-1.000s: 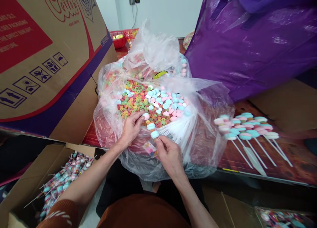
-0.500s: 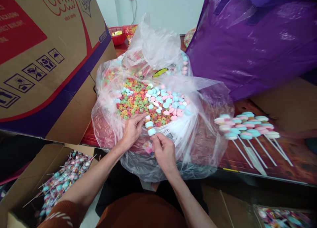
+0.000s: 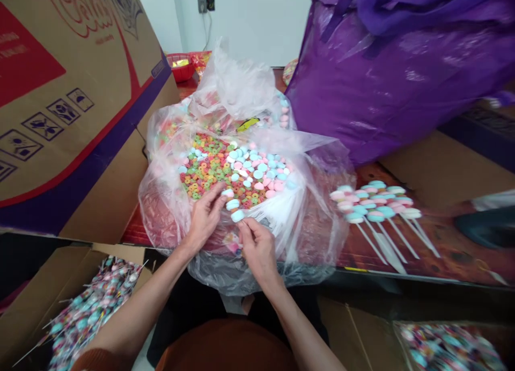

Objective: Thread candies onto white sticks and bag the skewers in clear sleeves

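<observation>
Between my hands is a candy skewer [image 3: 232, 204] of pale blue and pink-white pieces with orange rings between them. My left hand [image 3: 207, 212] pinches its upper end. My right hand [image 3: 257, 247] is closed at its lower end, just below the last blue piece; the stick itself is mostly hidden by the fingers. Beneath and behind lies an open clear plastic bag [image 3: 161, 215] holding small coloured ring candies [image 3: 205, 164], blue, pink and white candies [image 3: 261, 168] and a bundle of white sticks [image 3: 279, 215].
Finished candy skewers [image 3: 376, 202] lie on the red table [image 3: 442, 263] at right. A purple bag [image 3: 382, 86] stands behind them. A large carton [image 3: 100, 161] is at left, a box of wrapped candy sticks [image 3: 96, 301] below it. A red basket [image 3: 179, 67] sits behind.
The view has turned slightly right, so things appear shifted left. Both hands keep nearly the same hold on the skewer.
</observation>
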`<state>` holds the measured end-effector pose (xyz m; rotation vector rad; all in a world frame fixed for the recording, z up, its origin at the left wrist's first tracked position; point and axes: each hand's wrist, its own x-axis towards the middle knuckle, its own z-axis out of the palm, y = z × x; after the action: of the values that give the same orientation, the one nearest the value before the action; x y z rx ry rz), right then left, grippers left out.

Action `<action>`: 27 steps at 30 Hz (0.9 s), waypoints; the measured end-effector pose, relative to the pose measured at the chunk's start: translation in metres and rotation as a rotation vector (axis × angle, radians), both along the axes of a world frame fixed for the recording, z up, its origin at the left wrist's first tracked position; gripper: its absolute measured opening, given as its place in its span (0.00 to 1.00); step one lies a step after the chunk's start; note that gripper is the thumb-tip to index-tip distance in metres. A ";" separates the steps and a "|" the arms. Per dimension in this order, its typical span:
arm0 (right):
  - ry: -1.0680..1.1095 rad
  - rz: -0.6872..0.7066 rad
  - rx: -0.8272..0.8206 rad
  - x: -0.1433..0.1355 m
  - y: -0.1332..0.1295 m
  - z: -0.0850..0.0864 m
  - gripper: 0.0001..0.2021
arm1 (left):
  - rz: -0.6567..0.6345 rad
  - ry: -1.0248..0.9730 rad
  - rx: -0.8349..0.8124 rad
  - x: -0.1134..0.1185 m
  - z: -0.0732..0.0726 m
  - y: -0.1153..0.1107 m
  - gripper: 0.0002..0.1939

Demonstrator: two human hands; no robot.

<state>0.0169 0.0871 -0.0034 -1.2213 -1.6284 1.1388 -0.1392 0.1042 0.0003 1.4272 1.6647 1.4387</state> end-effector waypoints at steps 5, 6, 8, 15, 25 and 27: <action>-0.038 0.001 0.013 0.012 -0.006 0.010 0.15 | -0.002 0.126 0.038 0.000 0.005 -0.003 0.18; -0.047 0.001 0.024 0.015 -0.006 0.011 0.15 | -0.005 0.138 0.035 0.001 0.007 -0.003 0.19; -0.066 -0.002 0.060 0.024 -0.005 0.016 0.15 | -0.033 0.114 0.002 0.004 0.014 -0.002 0.21; -0.247 -0.295 0.284 0.107 0.014 0.030 0.16 | -0.044 0.034 -0.134 -0.008 0.036 -0.012 0.31; -0.934 -0.819 0.314 0.253 0.101 -0.004 0.11 | 0.073 0.486 -0.092 -0.057 0.025 -0.028 0.17; -0.944 -0.848 0.356 0.247 0.101 -0.004 0.12 | 0.036 0.541 -0.119 -0.059 0.027 -0.029 0.17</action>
<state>0.2637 0.1880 -0.0077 -2.0457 -1.5096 -0.3139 -0.1982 0.0756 0.0270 1.8326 2.0610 0.9970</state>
